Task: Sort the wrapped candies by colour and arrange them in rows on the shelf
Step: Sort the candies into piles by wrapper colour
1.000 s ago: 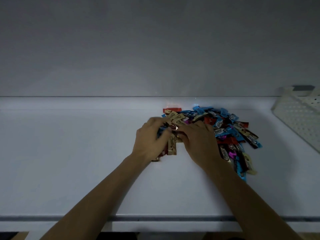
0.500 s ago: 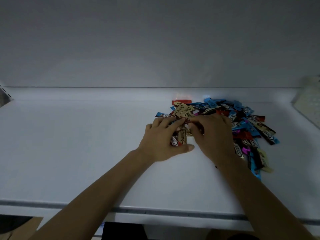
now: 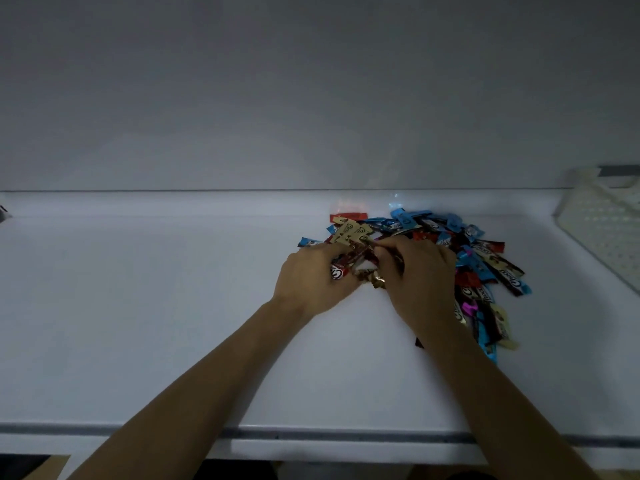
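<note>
A mixed pile of wrapped candies (image 3: pixel 485 258) in blue, red, beige, pink and dark wrappers lies on the white shelf (image 3: pixel 156 306), right of centre. My left hand (image 3: pixel 311 282) grips a small bunch of candies (image 3: pixel 341 270) at the pile's left edge, a red wrapper and a gold one showing between its fingers. My right hand (image 3: pixel 420 278) lies over the pile with its fingertips pinching a candy beside the left hand. Several beige candies (image 3: pixel 353 232) sit just beyond both hands.
A white perforated basket (image 3: pixel 602 223) stands at the far right of the shelf. The back wall rises behind the pile. The shelf's front edge has a grey strip (image 3: pixel 311 436). A small dark object (image 3: pixel 3 213) shows at the left edge.
My left hand has curled tighter round its bunch of candies. My right fingertips have drawn in against the left hand. The view has shifted slightly.
</note>
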### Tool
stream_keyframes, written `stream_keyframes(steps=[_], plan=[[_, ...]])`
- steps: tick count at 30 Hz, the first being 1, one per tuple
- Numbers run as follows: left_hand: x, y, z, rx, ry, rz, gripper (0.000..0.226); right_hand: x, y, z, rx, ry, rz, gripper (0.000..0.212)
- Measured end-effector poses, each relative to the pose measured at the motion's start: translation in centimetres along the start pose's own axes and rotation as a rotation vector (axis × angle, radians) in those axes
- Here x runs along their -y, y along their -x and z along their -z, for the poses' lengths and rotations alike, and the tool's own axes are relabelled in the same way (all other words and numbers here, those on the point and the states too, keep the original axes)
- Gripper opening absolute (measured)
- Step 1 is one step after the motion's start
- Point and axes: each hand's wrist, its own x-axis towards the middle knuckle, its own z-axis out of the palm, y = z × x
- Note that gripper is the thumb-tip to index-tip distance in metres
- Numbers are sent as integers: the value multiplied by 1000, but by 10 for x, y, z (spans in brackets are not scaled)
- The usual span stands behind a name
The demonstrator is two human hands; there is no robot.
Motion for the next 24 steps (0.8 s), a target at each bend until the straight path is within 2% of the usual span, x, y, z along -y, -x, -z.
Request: stream_keyframes(steps=[7,11,13,17,21,24], plan=[[-8,-2,15,-136,471,216,15,1,-7,5,27,149,22,23],[-12,-2,31,-216,665,344,17,14,-14,15,130,139,13,19],[-15,0,37,-256,814,430,16,24,-13,14,202,-24,-49,18],[-16,14,49,-306,968,584,13,61,-8,5,286,-611,-217,13],[-14,37,68,-374,973,524,15,110,-6,12,520,-1105,-489,12],[-4,56,86,-446,863,470,16,138,-2,10,665,-1222,-584,9]])
